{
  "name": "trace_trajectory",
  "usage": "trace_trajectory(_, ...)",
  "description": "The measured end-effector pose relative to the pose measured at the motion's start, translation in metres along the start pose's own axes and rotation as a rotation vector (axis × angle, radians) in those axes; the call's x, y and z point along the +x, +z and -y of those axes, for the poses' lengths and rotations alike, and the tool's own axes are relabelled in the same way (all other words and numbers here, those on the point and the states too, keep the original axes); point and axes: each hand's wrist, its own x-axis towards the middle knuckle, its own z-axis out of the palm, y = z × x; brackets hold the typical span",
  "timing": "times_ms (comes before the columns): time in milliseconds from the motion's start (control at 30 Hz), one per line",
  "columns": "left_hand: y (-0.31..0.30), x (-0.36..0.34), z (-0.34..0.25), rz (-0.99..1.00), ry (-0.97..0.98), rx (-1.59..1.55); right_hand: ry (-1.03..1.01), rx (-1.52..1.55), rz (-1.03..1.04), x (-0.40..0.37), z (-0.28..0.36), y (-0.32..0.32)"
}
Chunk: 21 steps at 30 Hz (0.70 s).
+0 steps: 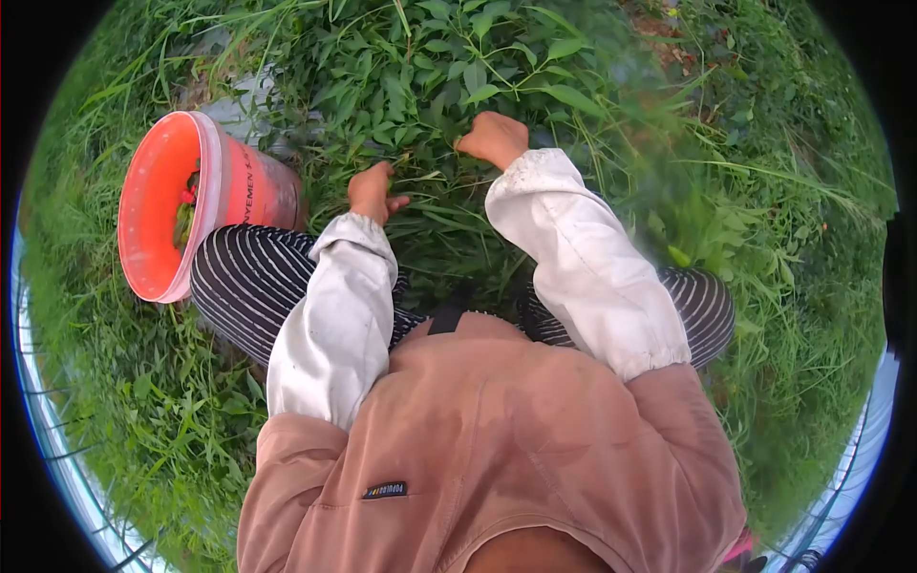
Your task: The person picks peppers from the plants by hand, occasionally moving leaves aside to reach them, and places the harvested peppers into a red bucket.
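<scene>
My left hand [371, 191] is just above the grass, its thumb held apart from the fingers, and no object shows in it. Farther forward and to the right, my right hand [495, 139] is closed at the edge of a leafy green plant [458, 67]. Its fingertips point left and down into the leaves, so what they hold cannot be made out. To the left of my left hand, an orange-red bucket [244, 181] leans on its side beside my knee. Inside it are a few small red things [189, 191] and some green.
Long grass and weeds [755, 201] surround my bent legs in striped trousers [253, 286]. A pale sheet [250, 103] shows through the plants behind the bucket. Small red spots [688, 62] lie among the foliage at the upper right.
</scene>
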Motion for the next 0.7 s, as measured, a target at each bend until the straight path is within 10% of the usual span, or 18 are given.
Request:
trace_trajectory(67,-0.004,-0.014,-0.017,0.122,0.329,0.528,-0.03,-0.035,-0.04,-0.004,0.006,0.005)
trace_trajectory(200,-0.002,-0.019,-0.039,0.153,0.481,0.427,0.024,-0.069,0.038,-0.007,-0.002,0.021)
trace_trajectory(367,0.008,-0.029,-0.021,0.179,0.286,0.202,-0.022,-0.125,-0.046,-0.031,0.002,0.011)
trace_trajectory(467,0.022,-0.03,0.004,0.559,0.028,0.114,0.012,0.217,-0.17,-0.042,-0.007,-0.003)
trace_trajectory(600,0.04,-0.063,0.001,0.753,0.016,-0.026,-0.16,0.715,-0.473,-0.034,-0.009,0.004)
trace_trajectory(700,0.038,-0.065,-0.014,0.854,0.057,-0.11,-0.347,0.661,-0.304,-0.042,0.004,-0.005)
